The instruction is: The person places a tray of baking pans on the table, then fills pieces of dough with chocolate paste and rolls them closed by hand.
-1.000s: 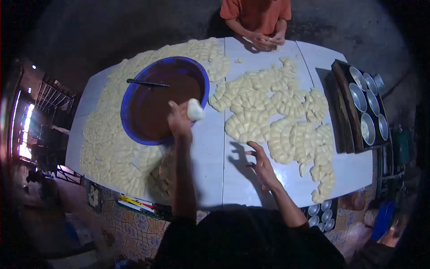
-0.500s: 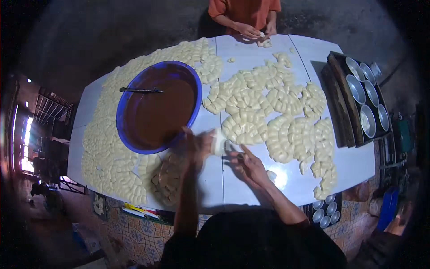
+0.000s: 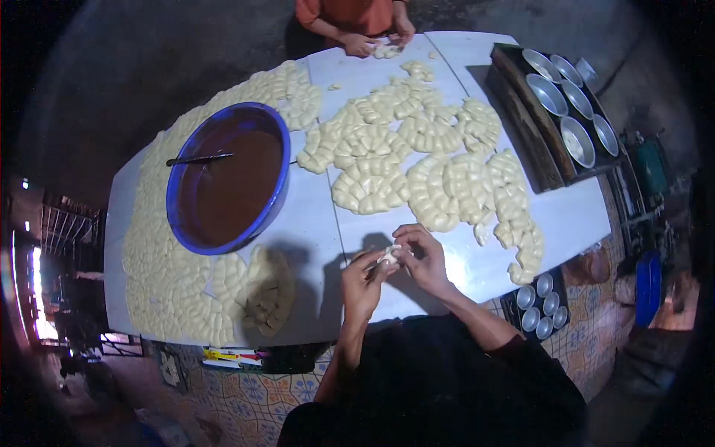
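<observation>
a white counter (image 3: 309, 235) spreads under everything. along its left side runs a wide sheet of pale dough pieces (image 3: 164, 253), packed edge to edge; a second group of dough pieces (image 3: 369, 186) lies in scalloped clusters right of centre. between the two stands a blue basin (image 3: 280, 197) of smooth brown filling (image 3: 242, 186). on the far right, a dark tray (image 3: 519, 138) carries oval metal tins. across the counter, a co-worker (image 3: 346, 11) in an orange top has both hands at some dough. at the near edge, the left hand (image 3: 361, 287) and right hand (image 3: 424, 261) meet, each grip nearly closed, fingertips pinching one small whitish piece (image 3: 389, 255) from either side, just above the counter. its exact shape is partly hidden by the fingers.
</observation>
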`<state>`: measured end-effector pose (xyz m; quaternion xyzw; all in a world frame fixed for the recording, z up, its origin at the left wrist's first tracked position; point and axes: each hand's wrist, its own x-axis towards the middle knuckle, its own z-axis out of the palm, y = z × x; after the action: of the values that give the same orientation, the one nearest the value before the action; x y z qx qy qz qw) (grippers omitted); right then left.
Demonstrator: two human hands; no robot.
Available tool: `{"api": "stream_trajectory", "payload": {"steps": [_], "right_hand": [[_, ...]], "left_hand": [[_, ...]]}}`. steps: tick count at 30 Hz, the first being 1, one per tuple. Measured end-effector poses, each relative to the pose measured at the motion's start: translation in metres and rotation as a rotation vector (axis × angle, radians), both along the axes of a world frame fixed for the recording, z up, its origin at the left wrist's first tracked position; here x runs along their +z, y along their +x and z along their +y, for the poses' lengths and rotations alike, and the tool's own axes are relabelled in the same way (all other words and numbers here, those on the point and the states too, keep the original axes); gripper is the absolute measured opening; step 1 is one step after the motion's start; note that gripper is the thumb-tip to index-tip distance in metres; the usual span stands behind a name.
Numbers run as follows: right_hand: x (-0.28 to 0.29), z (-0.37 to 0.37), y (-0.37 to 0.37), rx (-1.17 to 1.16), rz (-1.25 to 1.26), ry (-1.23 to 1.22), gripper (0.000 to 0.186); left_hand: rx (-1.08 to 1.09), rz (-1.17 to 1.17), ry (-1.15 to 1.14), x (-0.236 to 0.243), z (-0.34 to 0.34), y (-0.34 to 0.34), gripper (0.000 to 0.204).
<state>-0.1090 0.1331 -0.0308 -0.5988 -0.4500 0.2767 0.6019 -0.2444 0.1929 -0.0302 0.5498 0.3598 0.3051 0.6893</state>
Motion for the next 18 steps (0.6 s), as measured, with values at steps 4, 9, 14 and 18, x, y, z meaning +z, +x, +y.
{"api": "stream_trajectory", "payload": {"steps": [4,9,14,18], "right_hand": [[0.010,-0.024,0.000,0.003,0.068,0.063,0.014],[-0.003,-0.053,-0.003,-0.082,0.042,-0.132,0.017],[-0.029,-0.080,-0.001,-0.109,0.276,-0.218,0.037],[-0.027,-0.102,0.010,0.074,0.759,-0.371,0.037]], "left_hand": [[-0.077,0.032,-0.050,-0.010,-0.009,-0.001,0.015],[-0.089,0.106,-0.177,-0.019,-0.030,0.014,0.014],[-0.274,-0.030,0.094,-0.013,-0.042,0.020,0.036],[-0.468,-0.325,-0.310,-0.025,-0.048,0.014,0.045]]}}
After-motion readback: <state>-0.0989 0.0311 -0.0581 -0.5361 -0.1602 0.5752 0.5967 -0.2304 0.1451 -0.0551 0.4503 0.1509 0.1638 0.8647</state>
